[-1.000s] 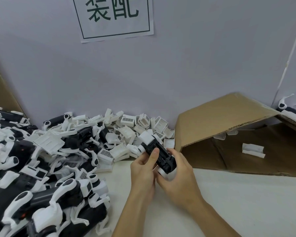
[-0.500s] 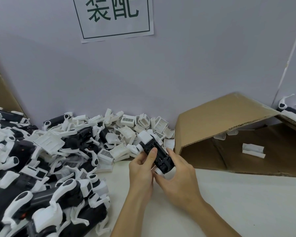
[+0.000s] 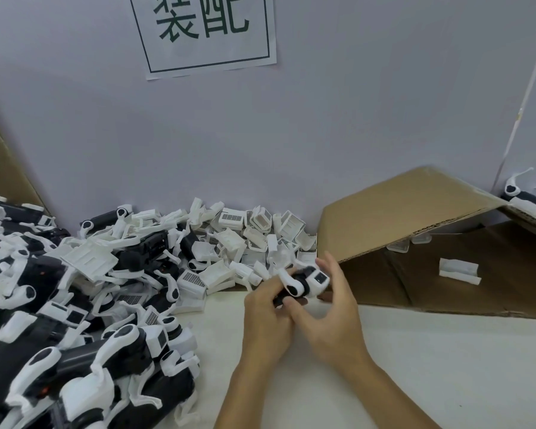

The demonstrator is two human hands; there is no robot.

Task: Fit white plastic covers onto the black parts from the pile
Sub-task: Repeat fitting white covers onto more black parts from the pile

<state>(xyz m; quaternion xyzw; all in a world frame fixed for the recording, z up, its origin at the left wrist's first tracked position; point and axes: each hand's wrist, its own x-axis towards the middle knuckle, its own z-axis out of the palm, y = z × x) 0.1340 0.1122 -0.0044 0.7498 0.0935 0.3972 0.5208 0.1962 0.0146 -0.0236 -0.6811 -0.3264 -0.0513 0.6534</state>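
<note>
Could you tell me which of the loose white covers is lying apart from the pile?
The white cover inside the tipped cardboard box; it lies alone, while the others are heaped left against the wall.

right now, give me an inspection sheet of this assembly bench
surface: white tabletop, bare in front of the hands
job's things: black part with a white cover held above the table; pile of black parts and white covers at left
clutter: open cardboard box on its side at right, one white cover inside
grippers: left hand grips the part's near end; right hand pinches it, fingers spread
cables: nothing seen
surroundings: grey wall with a paper sign; assembled part on the box at far right
</note>
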